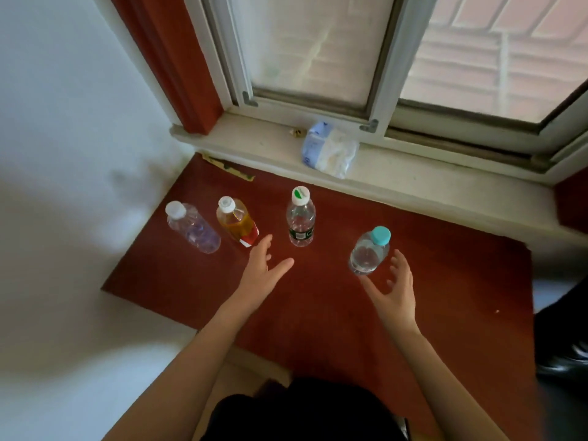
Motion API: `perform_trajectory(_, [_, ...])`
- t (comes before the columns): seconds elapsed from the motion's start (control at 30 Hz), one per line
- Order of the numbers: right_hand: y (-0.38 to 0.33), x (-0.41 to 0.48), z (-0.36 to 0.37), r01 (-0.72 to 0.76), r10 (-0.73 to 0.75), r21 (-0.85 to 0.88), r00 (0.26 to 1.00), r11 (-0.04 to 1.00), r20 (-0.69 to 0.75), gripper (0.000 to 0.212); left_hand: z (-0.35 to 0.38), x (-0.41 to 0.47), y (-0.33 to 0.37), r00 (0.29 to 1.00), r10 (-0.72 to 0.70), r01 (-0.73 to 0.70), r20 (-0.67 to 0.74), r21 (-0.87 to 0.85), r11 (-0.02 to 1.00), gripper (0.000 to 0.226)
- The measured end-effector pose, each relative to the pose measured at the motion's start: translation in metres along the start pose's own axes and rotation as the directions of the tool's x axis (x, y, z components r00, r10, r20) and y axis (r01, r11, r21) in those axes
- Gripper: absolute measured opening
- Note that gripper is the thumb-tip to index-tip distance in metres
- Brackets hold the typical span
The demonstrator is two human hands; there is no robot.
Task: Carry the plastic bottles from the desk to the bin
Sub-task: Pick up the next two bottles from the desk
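Several plastic bottles stand upright on a dark red desk. From the left: a clear bottle with a white cap, a bottle of amber liquid with a red label, a clear bottle with a dark green label, and a short clear bottle with a teal cap. My left hand is open, fingers spread, between the amber and green-label bottles, touching neither. My right hand is open and cupped just right of and below the teal-cap bottle, a small gap from it. No bin is in view.
A window sill runs behind the desk, with a crumpled white and blue plastic packet lying on it. A white wall bounds the desk on the left. Something dark sits at the right edge.
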State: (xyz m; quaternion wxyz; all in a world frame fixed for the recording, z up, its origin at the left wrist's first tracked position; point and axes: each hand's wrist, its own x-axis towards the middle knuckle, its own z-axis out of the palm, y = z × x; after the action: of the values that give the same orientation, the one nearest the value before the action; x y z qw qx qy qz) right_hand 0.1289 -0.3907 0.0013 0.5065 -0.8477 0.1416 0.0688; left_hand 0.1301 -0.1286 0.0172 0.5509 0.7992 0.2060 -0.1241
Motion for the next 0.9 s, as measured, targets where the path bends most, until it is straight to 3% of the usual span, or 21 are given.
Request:
perform_trajectory(0.1, [0.007, 0.025, 0.010, -0.005, 0.006, -0.048, 1.000, 0.999, 0.029, 0.094, 0.005, 0.042, 0.004, 0.999, -0.044, 0.043, 0.028, 0.033, 0.999, 0.098])
perform_trajectory(0.2, [0.012, 0.040, 0.019, -0.044, 0.045, -0.046, 0.999, 0.998, 0.027, 0.082, 0.012, 0.074, 0.011, 0.998, 0.031, -0.034, 0.050, 0.056, 0.998, 0.103])
perform_trajectory(0.3, [0.009, 0.045, 0.025, -0.062, 0.062, -0.025, 0.998, 0.998, -0.007, 0.062, 0.019, 0.094, 0.017, 0.989, 0.114, -0.120, 0.095, 0.064, 0.991, 0.082])
perform_trajectory(0.53, [-0.020, 0.031, 0.027, -0.090, 0.097, 0.112, 0.993, 0.990, -0.062, 0.050, 0.004, 0.100, 0.028, 0.954, 0.190, -0.212, 0.232, 0.072, 0.975, 0.064])
perform_trajectory(0.77, [-0.045, -0.025, 0.040, -0.087, 0.134, 0.282, 0.980, 0.955, -0.150, 0.048, -0.042, 0.064, 0.048, 0.847, 0.231, -0.301, 0.478, 0.074, 0.951, 0.056])
perform_trajectory(0.9, [-0.059, -0.089, 0.063, -0.113, 0.224, 0.448, 0.953, 0.887, -0.203, 0.042, -0.071, 0.037, 0.036, 0.771, 0.214, -0.226, 0.600, -0.055, 0.972, 0.042])
